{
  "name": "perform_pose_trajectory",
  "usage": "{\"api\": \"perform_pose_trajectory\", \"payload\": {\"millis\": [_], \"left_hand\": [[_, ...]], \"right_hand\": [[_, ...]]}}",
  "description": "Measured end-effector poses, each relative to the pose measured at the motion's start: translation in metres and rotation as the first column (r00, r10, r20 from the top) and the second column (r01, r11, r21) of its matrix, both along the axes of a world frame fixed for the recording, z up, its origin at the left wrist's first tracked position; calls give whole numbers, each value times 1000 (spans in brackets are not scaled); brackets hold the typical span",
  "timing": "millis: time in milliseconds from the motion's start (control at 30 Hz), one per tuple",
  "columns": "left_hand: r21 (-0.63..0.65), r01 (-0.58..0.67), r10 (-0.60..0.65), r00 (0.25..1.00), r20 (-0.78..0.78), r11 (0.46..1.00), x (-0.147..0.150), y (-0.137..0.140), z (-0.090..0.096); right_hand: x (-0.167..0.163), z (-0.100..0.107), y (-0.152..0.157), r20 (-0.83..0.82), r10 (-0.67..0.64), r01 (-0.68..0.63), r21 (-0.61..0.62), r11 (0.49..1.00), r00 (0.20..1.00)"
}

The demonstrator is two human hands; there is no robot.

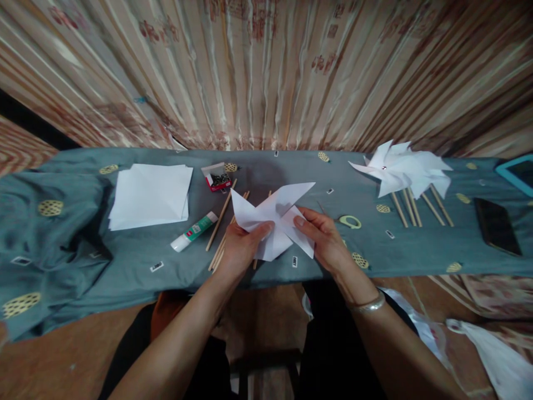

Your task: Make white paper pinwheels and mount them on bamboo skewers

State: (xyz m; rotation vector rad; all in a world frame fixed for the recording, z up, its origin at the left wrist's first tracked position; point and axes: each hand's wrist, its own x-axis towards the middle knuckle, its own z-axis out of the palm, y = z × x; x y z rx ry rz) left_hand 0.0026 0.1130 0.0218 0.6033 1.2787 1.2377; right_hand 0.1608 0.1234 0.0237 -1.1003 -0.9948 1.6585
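A white paper pinwheel (275,214) with folded blades is held up between both hands, over the middle of the cloth. My left hand (244,244) pinches its lower left, the thumb lying near the centre. With thumb and fingers, my right hand (318,233) grips the blade on the right side. Several wooden sticks (220,239) lie beneath and left of the paper, partly hidden by it and by my left hand. Close to my right hand rest scissors (350,221) with a pale green handle.
A paper stack (152,194), a glue stick (194,232) and an open red box of small metal pins (219,180) lie to the left. Several pinwheels on sticks (406,172), a dark phone (497,225) and a blue-edged device (516,172) are at right. Behind hangs a curtain (258,78).
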Motion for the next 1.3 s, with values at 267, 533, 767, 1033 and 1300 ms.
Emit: {"api": "perform_pose_trajectory", "payload": {"millis": [267, 533, 767, 1033, 1300], "left_hand": [[13, 4, -4, 1000, 4, 1000, 0, -1, 0], [67, -28, 31, 998, -51, 997, -1, -4, -4], [169, -185, 177, 982, 60, 968, -26, 5, 13], [218, -326, 309, 945, 108, 920, -64, 2, 41], [220, -328, 298, 942, 156, 919, -71, -5, 36]], "right_hand": [[2, 0, -3, 13, 9, -9, -1, 1000, 1000], [-2, 9, -10, -102, -16, 9, -69, 998, 995], [3, 13, -6, -77, -167, 164, -37, 986, 983], [24, -5, -6, 321, -298, 223, 252, 942, 899], [-2, -31, -1, 754, -341, -145, 496, 856, 562]]}}
